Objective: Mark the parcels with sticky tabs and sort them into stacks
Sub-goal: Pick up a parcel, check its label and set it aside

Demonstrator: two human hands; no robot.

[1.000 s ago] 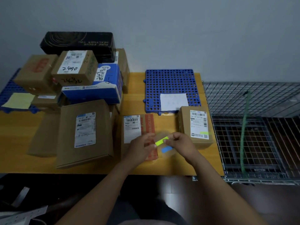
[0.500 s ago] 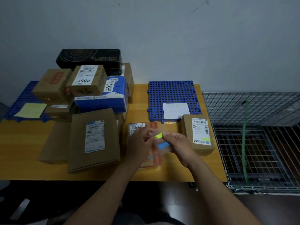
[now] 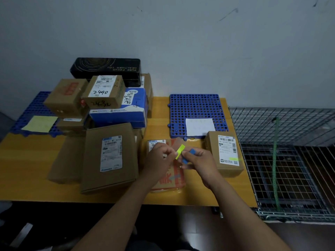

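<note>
- Left hand (image 3: 157, 160): fingers curled, thumb and forefinger pinching the lower end of a yellow tab (image 3: 180, 150), which stands tilted between the two hands.
- Right hand (image 3: 201, 162): fingers curled, holding a blue tab (image 3: 188, 156) just right of the yellow one; whether the two tabs are joined cannot be told.
- Both hands hover over a printed parcel (image 3: 171, 180) with red lettering, lying flat near the front edge of the table (image 3: 25, 160); its white label shows partly behind the left hand.
- Small box (image 3: 224, 167): stands just right of the hands, at the table's right edge; a yellow strip (image 3: 235, 159) lies across the lower part of its label.
- Blue mat (image 3: 197, 107): behind the printed parcel, carrying a white sheet (image 3: 199, 126).
- Flat parcel (image 3: 108, 178): left of the hands, label upward, leaning on other cartons.
- Pile (image 3: 103, 91): brown, blue and black boxes stacked at the rear left, partly on a second mat (image 3: 30, 111) that bears a yellow note (image 3: 39, 124).
- Wire cage (image 3: 282, 124): right of the table, with a green cord (image 3: 275, 160) hanging down it.
</note>
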